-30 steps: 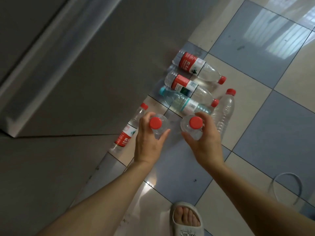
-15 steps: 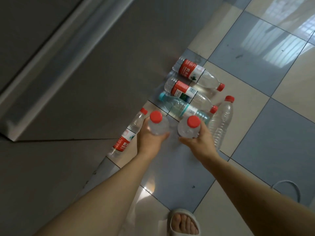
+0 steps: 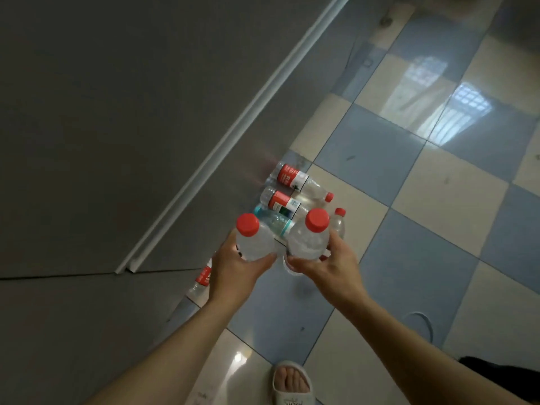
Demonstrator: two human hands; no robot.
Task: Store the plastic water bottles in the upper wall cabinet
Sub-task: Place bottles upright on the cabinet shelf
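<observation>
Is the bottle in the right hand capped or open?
Capped. The bottle gripped by the right hand has a red cap seated on its neck, pointing toward the camera.

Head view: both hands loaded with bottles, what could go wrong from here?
1. The left hand and right hand each hold a smooth clear bottle; one could slip on the way up.
2. The bottles on the floor lie near the slippered foot: a trip or kick risk.

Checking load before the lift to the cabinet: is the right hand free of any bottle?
No, the right hand grips a red-capped bottle upright, just as the left hand grips another bottle.
</observation>
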